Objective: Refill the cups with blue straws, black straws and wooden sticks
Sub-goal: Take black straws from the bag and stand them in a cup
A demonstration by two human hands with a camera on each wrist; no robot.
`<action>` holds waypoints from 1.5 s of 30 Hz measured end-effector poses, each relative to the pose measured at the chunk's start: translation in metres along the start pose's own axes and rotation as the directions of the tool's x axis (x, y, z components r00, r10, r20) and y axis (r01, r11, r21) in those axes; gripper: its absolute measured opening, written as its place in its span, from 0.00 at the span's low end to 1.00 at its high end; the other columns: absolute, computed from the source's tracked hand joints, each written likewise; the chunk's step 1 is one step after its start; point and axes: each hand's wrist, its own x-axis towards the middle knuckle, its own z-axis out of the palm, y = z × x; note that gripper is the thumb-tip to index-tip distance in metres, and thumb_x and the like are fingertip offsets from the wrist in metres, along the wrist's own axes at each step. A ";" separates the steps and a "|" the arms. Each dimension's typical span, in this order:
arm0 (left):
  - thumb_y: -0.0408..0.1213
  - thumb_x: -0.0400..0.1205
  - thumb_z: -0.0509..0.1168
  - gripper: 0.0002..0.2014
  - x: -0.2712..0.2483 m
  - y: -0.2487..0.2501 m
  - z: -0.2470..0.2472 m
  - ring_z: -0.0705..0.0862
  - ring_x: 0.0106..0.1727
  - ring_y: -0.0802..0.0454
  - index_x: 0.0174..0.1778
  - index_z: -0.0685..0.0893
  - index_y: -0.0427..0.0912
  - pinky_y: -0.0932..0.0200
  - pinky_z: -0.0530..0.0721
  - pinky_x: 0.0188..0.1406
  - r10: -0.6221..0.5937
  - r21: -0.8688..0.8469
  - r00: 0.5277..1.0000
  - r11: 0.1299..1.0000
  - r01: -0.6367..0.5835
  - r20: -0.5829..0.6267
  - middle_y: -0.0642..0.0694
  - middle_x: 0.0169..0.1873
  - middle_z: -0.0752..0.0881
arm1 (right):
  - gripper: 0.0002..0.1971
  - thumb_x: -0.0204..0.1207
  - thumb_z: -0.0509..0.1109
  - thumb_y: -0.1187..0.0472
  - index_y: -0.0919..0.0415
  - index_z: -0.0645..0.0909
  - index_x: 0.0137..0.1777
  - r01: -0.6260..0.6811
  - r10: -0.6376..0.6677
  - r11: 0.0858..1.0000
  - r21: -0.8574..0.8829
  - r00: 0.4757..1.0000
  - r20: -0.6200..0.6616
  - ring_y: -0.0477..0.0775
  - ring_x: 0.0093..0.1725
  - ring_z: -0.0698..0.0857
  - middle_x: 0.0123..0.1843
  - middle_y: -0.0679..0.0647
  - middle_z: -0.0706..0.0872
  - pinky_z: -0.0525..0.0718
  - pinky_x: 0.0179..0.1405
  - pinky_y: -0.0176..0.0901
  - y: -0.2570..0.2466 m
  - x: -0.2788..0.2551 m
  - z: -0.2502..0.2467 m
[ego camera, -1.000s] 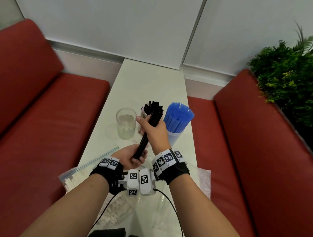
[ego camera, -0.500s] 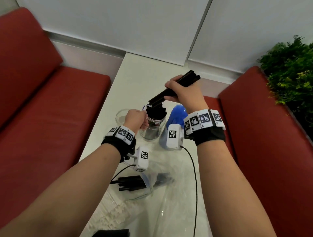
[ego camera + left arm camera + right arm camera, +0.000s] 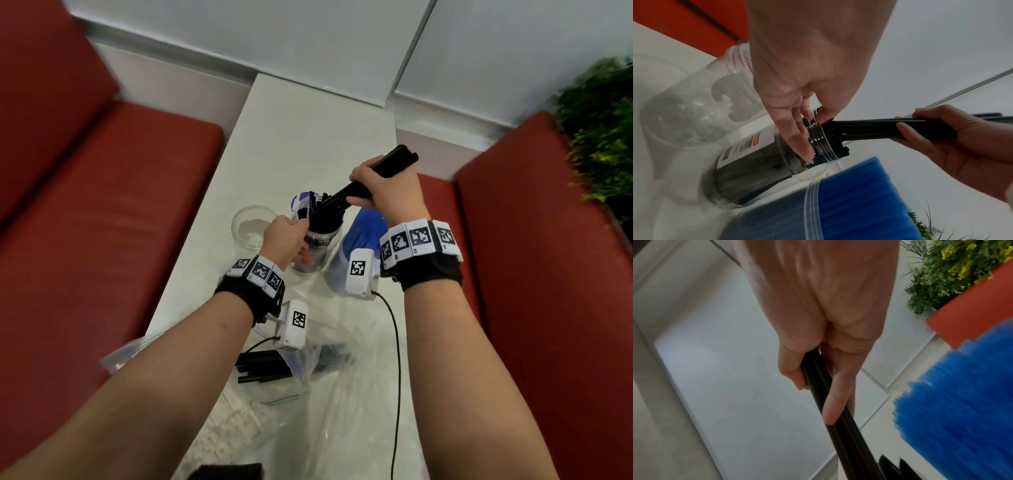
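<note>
Now pushing black straws (image 3: 370,181), squeezed tight in R hand (image 3: 390,195), into cup (image 3: 318,246) just below grip; L hand (image 3: 286,236) pinching cup rim. Next: tip up, slide in w/ care.

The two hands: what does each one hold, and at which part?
The right hand grips a bundle of black straws near its upper end. The left hand holds the clear cup at its rim.
</note>
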 end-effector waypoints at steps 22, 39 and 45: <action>0.29 0.79 0.61 0.17 -0.001 0.002 0.000 0.86 0.32 0.35 0.61 0.72 0.50 0.46 0.89 0.27 0.297 0.231 0.949 0.936 -0.266 -0.110 0.32 0.39 0.82 | 0.07 0.75 0.75 0.73 0.75 0.85 0.51 -0.003 0.035 0.986 0.168 0.981 -0.188 0.64 0.55 0.90 0.53 0.71 0.87 0.94 0.45 0.55 0.001 -0.016 0.010; 0.27 0.86 0.55 0.20 0.000 0.002 0.007 0.83 0.50 0.40 0.70 0.83 0.43 0.54 0.91 0.33 0.321 0.353 0.944 0.895 -0.274 -0.081 0.42 0.58 0.69 | 0.01 0.74 0.75 0.68 0.64 0.87 0.42 0.057 -0.052 0.998 0.020 0.978 -0.201 0.42 0.35 0.90 0.36 0.51 0.87 0.94 0.39 0.50 0.023 -0.022 0.027; 0.26 0.85 0.56 0.21 0.004 0.002 0.005 0.82 0.51 0.42 0.72 0.81 0.41 0.58 0.90 0.32 0.330 0.377 0.942 0.881 -0.285 -0.059 0.40 0.59 0.70 | 0.02 0.74 0.74 0.65 0.61 0.85 0.40 0.032 -0.057 0.979 -0.199 0.991 -0.120 0.46 0.32 0.91 0.40 0.55 0.88 0.93 0.35 0.47 0.021 -0.005 0.033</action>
